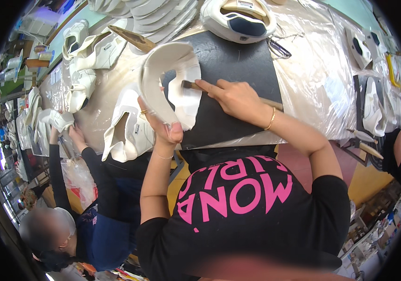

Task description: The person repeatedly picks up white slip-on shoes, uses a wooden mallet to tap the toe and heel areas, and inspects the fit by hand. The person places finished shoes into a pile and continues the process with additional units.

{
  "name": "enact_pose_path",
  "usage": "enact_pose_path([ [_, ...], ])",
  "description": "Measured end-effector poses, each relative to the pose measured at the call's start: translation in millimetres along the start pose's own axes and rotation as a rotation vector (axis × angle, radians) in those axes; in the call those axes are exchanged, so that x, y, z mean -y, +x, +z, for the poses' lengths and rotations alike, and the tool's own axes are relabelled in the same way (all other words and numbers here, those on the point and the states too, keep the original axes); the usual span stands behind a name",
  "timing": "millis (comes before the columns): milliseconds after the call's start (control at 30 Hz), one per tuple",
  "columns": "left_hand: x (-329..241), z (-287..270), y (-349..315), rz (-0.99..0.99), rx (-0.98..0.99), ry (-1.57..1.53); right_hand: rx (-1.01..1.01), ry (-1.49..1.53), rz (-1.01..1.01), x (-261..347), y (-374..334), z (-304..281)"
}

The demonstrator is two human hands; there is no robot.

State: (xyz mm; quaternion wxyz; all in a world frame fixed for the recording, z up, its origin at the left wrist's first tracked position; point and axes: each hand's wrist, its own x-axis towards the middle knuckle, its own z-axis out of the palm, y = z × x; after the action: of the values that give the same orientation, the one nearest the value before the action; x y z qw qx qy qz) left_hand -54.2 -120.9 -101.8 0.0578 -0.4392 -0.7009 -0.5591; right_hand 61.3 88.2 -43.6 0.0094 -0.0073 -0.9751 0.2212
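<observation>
My left hand (165,131) grips the lower edge of a white shoe upper (188,58), tilted up so its inner side and a dark blue lining patch show. In my right hand (240,100) is a brush (191,85), held like a pen, its long wooden handle passing under my wrist. The dark brush tip is against or just above the upper's inner surface; which of the two, I cannot tell. Below the upper lies a black mat (238,61). Beside my left wrist another white shoe upper (132,129) rests on the plastic-covered table.
A finished-looking white upper (238,28) sits at the mat's far edge. Stacked white pieces (163,18) and a pointed wooden tool (132,38) are far left. A co-worker's hands (71,133) hold a white upper at left. More uppers (373,107) and wooden-handled brushes (371,149) lie right.
</observation>
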Motion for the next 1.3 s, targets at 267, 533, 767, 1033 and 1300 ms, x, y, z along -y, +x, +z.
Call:
enact_pose_path([
  [267, 13, 1, -69, -0.268, 0.056, -0.249, -0.085, -0.04, -0.11, 6, -16, 13],
  [533, -3, -1, -63, -0.116, 0.086, -0.067, -0.637, 0.231, -0.264, 4, -8, 17],
  [767, -10, 7, -29, -0.265, -0.132, -0.191, -0.399, 0.128, -0.122, 7, 1, 14],
  [1033, -9, -1, -49, -0.099, 0.067, 0.083, -0.214, 0.109, -0.136, 5, -7, 12],
  [1300, -35, -15, -81, -0.119, 0.17, 0.227, -0.205, 0.061, -0.162, 11, -19, 23],
])
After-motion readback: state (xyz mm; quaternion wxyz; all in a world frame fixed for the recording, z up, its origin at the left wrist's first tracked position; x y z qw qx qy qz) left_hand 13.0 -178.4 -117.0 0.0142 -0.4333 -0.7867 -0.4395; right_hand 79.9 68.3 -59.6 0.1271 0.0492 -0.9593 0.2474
